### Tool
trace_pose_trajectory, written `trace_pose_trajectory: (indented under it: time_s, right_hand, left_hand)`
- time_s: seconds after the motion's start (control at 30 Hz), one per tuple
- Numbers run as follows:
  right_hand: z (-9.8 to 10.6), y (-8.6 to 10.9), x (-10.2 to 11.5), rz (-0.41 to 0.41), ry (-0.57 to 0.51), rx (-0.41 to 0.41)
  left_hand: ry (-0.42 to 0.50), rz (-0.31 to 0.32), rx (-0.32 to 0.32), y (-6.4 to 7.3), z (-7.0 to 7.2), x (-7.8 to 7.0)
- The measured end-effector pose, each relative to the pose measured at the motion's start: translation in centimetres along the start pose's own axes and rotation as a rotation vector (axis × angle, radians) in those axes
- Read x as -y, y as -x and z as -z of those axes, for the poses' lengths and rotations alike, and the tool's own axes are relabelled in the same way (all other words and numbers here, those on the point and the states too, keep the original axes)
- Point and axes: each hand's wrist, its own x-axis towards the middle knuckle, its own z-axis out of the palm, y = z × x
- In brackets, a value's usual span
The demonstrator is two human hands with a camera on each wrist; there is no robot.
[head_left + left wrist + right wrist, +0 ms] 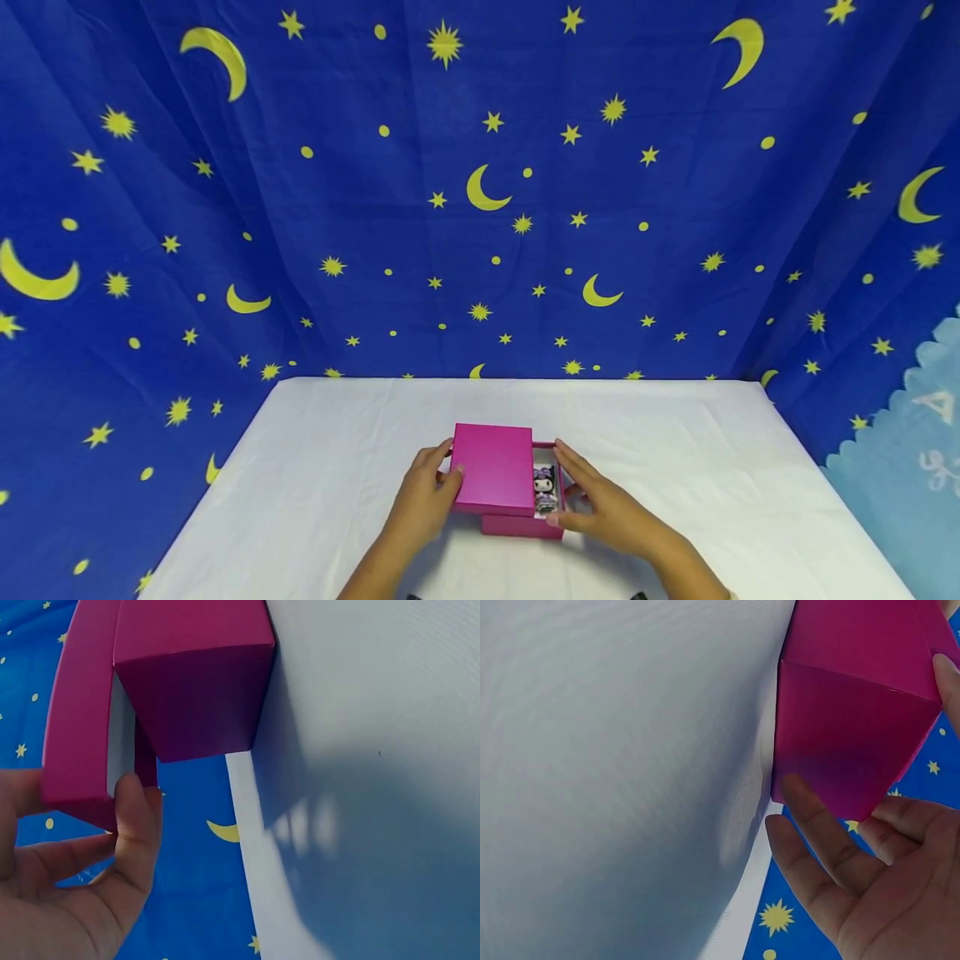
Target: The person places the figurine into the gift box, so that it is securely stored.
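A magenta box stands on the white tabletop, and its lid is shifted left over it. Through the uncovered right part shows a small figurine with a black hood, white face and purple bow. My left hand grips the lid's left end, as the left wrist view also shows, where a gap opens under the lid. With thumb at the near right corner and fingertips at the far one, my right hand holds the box. Its other fingers extend loosely beside the box wall.
White cloth covers the table. A blue curtain with yellow moons and stars rises behind and along both sides. At the right edge hangs a light blue scalloped cloth with white lettering.
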Motion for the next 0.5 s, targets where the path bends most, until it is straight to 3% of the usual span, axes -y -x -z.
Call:
trace_pose_trajectory:
  time_s: [0.3, 0.5]
  right_hand:
    - [-0.2, -0.05, -0.03, -0.008, -0.008, -0.027]
    - [-0.13, -0.09, -0.05, 0.018, -0.01, -0.038]
  left_hand:
    - [0.061, 0.009, 0.143, 0.04, -0.01, -0.23]
    - [0.089, 0.003, 0.162, 0.13, -0.18, -0.24]
